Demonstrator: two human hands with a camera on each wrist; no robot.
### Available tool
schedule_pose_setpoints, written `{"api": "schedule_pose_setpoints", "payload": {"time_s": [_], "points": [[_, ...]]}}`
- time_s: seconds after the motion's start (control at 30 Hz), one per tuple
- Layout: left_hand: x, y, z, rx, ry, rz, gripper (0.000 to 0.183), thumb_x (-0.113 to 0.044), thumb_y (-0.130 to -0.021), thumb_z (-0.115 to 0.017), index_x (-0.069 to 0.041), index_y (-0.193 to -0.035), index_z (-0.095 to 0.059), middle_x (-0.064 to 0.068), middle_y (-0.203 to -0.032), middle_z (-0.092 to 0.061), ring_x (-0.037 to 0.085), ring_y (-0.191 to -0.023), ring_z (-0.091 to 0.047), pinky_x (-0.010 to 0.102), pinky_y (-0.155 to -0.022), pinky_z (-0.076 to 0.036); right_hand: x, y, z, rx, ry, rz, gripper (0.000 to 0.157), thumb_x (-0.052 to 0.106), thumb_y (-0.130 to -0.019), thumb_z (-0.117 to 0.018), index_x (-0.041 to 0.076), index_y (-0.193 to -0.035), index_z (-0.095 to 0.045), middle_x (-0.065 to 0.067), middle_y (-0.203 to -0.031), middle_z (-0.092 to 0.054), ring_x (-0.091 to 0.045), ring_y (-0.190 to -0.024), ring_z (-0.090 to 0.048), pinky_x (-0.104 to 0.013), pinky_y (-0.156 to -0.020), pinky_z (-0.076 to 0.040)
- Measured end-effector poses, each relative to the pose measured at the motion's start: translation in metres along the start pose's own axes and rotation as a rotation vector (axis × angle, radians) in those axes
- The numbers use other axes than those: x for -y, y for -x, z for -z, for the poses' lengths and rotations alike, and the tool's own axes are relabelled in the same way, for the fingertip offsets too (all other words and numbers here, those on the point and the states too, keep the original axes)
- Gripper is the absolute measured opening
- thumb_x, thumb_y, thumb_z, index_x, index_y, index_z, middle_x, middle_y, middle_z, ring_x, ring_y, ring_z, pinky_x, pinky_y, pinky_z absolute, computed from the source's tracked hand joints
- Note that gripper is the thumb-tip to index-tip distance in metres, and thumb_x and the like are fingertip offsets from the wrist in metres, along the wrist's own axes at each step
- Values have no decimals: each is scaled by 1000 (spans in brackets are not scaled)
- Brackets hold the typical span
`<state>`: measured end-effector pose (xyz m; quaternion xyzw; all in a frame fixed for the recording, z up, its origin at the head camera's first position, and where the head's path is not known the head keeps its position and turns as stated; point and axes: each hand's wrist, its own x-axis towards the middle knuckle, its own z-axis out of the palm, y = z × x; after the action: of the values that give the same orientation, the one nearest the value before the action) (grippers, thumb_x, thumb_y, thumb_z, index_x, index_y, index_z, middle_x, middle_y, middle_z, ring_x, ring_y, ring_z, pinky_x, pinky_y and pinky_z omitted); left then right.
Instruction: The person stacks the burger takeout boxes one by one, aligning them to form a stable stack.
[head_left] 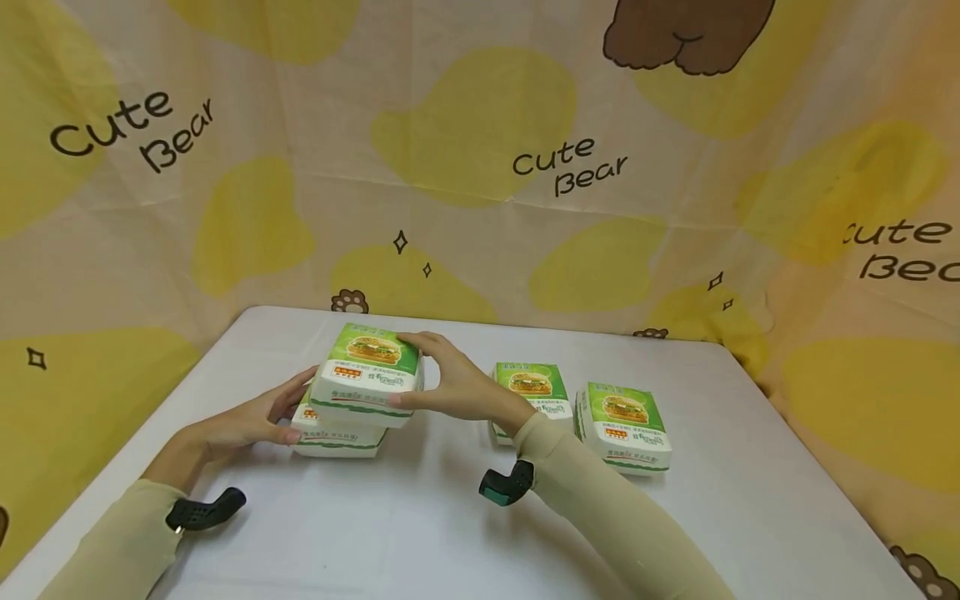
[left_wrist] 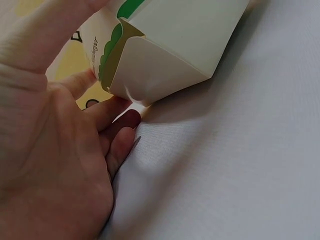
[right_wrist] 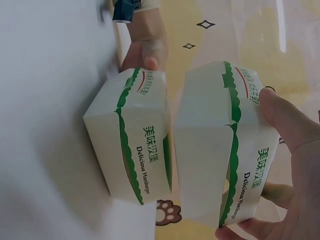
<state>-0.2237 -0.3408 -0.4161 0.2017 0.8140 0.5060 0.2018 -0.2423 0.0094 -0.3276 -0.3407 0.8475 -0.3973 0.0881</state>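
Observation:
Above the left part of the table my right hand [head_left: 457, 379] grips a white and green hamburger box [head_left: 367, 367] by its right side, thumb at the front and fingers at the back. Directly beneath is a second hamburger box [head_left: 341, 442] on the table, its top mostly hidden. My left hand [head_left: 240, 425] holds this lower box at its left side, thumb toward the front corner. In the right wrist view a narrow gap shows between the held box [right_wrist: 205, 145] and the lower box [right_wrist: 135, 145]. The left wrist view shows fingers around the lower box [left_wrist: 160, 65].
Two more hamburger boxes stand to the right: one [head_left: 532, 383] partly behind my right forearm, another [head_left: 626, 425] beside it. A white cloth covers the table [head_left: 360, 533]. A patterned yellow curtain [head_left: 465, 125] hangs behind it.

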Motion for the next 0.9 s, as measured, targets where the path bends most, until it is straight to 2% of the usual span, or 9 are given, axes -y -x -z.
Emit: {"api": "schedule_pose_setpoints", "payload": {"time_s": [0.1, 0.3, 0.47, 0.63, 0.8, 0.9], "points": [[1, 1, -1, -6, -4, -13, 107, -21, -88, -73, -22, -164, 1, 19, -166, -22, 8, -128, -47, 45, -105, -38, 3, -4, -3, 6, 8, 4, 89, 42, -83, -81, 30, -157, -35, 2, -162, -33, -21, -149, -34, -53, -119, -32], [0, 3, 0, -13, 2, -38, 105, -20, -87, -75, -16, -164, -3, 21, -158, -34, 16, -126, -49, 36, -101, -42, 8, -11, -11, 12, 18, 7, 89, 43, -83, -81, 29, -158, -34, 2, -163, -32, -21, -149, -35, -52, -119, -32], [-3, 4, 1, -24, -6, -36, 102, -17, -86, -75, -12, -163, -7, 18, -156, -40, 6, -127, -50, 31, -102, -41, 12, -15, -16, 25, 44, -13, 89, 46, -84, -79, 31, -159, -32, -1, -167, -26, -26, -152, -31, -56, -119, -31], [-1, 5, 2, -46, -25, -27, 99, -17, -85, -75, -9, -161, -12, 10, -153, -48, -7, -126, -46, 40, -108, -34, 13, -21, -23, 43, 74, -32, 88, 51, -86, -73, 36, -160, -26, -5, -170, -18, -32, -155, -25, -61, -118, -29], [1, 5, 0, -40, -10, -9, 91, -14, -86, -75, -4, -158, -19, 0, -144, -58, -4, -125, -50, 42, -108, -35, 13, -24, -28, 57, 91, -39, 89, 54, -87, -70, 38, -160, -23, -8, -170, -16, -33, -154, -26, -63, -117, -30], [0, 4, -1, -41, -9, 4, 89, -15, -86, -75, -3, -157, -21, 0, -143, -59, -1, -125, -51, 42, -107, -35, 13, -24, -30, 56, 100, -40, 90, 55, -87, -70, 39, -160, -22, -9, -170, -17, -34, -153, -27, -64, -116, -31]]}}
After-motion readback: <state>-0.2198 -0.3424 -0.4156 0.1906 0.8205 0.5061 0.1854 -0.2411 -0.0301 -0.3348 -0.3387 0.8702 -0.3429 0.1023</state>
